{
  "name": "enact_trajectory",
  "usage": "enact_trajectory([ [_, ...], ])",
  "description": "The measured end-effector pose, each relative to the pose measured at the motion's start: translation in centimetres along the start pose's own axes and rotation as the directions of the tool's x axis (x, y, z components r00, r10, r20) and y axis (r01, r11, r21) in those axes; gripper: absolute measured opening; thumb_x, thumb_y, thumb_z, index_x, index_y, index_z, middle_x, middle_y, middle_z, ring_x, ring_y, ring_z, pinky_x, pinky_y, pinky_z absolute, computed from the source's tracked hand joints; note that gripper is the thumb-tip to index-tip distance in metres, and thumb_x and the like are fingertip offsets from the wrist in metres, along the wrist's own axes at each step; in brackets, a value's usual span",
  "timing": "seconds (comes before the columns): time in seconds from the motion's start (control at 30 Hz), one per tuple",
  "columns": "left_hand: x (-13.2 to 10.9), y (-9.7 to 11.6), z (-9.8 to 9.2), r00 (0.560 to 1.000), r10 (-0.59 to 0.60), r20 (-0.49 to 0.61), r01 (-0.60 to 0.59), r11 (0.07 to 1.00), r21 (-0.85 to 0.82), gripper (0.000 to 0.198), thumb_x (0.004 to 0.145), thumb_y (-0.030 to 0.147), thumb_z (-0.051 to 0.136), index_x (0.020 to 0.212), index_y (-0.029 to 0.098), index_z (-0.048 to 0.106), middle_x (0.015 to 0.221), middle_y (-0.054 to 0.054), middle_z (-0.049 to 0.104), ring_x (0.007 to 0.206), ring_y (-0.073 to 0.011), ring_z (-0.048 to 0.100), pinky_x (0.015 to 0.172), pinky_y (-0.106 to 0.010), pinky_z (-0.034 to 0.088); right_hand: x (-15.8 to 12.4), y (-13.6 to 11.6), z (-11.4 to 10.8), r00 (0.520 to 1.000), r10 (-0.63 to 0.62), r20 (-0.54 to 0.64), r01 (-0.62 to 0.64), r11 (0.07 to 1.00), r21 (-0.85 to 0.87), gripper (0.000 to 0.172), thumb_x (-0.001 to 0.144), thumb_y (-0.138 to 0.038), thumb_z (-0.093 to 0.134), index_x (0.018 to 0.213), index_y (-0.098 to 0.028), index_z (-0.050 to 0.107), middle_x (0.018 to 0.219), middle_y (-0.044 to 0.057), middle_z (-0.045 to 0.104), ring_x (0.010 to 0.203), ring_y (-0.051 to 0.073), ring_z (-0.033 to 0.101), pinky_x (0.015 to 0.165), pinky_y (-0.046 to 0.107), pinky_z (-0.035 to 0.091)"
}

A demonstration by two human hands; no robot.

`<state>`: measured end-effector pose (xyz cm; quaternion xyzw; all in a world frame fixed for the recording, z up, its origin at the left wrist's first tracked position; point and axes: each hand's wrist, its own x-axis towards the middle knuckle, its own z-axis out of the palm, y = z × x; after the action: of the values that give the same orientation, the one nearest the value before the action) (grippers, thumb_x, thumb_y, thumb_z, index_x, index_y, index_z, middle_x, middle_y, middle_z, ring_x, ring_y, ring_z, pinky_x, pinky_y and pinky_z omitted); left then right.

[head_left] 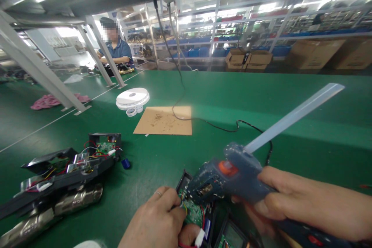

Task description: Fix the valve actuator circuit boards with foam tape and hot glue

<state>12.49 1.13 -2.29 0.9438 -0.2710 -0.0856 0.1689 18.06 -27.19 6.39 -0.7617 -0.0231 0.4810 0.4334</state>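
Observation:
My right hand (279, 197) is wrapped round the handle of a dark blue hot glue gun (229, 174) with an orange switch. A long translucent glue stick (296, 118) sticks up out of its back end. The gun's nozzle end points down at a green circuit board (193, 213) in an open black housing (184, 180). My left hand (157, 217) is closed on the near left side of this housing, fingers by the board's wires. Next to its thumb is a white connector (200, 237). The nozzle tip is hard to make out.
On the left lie opened black device housings (101, 162) with wires, above metal pipe fittings (78, 199). Beyond are a blue part (126, 163), cardboard sheet (162, 121), white reel (133, 99) and pink cloth (59, 100). A black cord (221, 127) crosses the green table. A co-worker (116, 52) sits behind.

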Motion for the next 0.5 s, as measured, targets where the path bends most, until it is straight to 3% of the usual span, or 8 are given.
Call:
enact_trajectory([
  [0.3, 0.1, 0.2, -0.1, 1.0, -0.009, 0.017, 0.009, 1.0, 0.006, 0.022, 0.093, 0.032, 0.052, 0.086, 0.024, 0.072, 0.09, -0.003, 0.066, 0.094, -0.023, 0.063, 0.081, -0.037, 0.058, -0.1, 0.1, -0.4, 0.998, -0.038, 0.045, 0.039, 0.999, -0.018, 0.04, 0.074, -0.052, 0.059, 0.082, -0.014, 0.062, 0.081, 0.005, 0.064, 0.055, 0.009, 0.058, 0.051, 0.02, 0.043],
  [0.5, 0.1, 0.3, -0.5, 1.0, 0.003, -0.022, -0.003, 1.0, 0.017, 0.017, 0.09, 0.031, 0.056, 0.092, 0.024, 0.071, 0.094, -0.003, 0.07, 0.095, -0.0238, 0.067, 0.083, -0.04, 0.061, -0.8, 0.7, -0.8, 0.997, -0.071, 0.043, 0.068, 0.995, 0.076, 0.035, 0.081, -0.047, 0.063, 0.096, -0.016, 0.066, 0.093, 0.008, 0.07, 0.07, 0.014, 0.065, 0.056, 0.019, 0.049],
])
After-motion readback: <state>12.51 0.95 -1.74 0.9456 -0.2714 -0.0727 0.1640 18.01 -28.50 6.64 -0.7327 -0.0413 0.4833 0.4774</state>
